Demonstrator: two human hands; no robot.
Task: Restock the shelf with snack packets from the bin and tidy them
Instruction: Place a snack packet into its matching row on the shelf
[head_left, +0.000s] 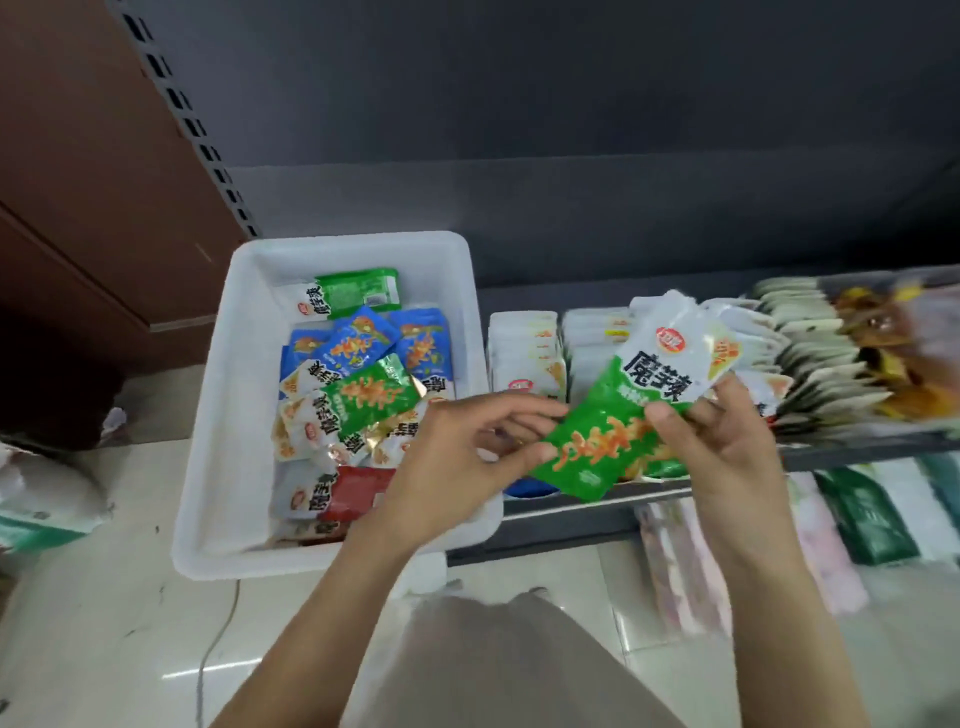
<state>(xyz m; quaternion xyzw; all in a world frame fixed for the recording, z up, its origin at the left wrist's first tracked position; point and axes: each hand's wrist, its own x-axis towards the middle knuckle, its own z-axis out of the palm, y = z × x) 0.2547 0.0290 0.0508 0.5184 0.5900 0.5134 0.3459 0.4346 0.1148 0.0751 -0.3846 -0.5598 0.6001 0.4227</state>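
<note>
A green and white snack packet (618, 415) is held between both hands in front of the shelf (587, 512). My left hand (457, 462) pinches its lower left corner. My right hand (727, 441) grips its middle, thumb on the front; more packets seem stacked behind it. The white bin (218, 415) to the left holds several loose packets (358, 384) in green, blue, white and red. Rows of white packets (524, 348) stand upright on the shelf behind the hands.
More packet rows (810, 353) fill the shelf to the right. A lower shelf holds green and pink bags (862, 519). A brown cabinet (93, 182) stands left of the bin. The pale floor (104, 623) lies below, with bags (41, 493) at far left.
</note>
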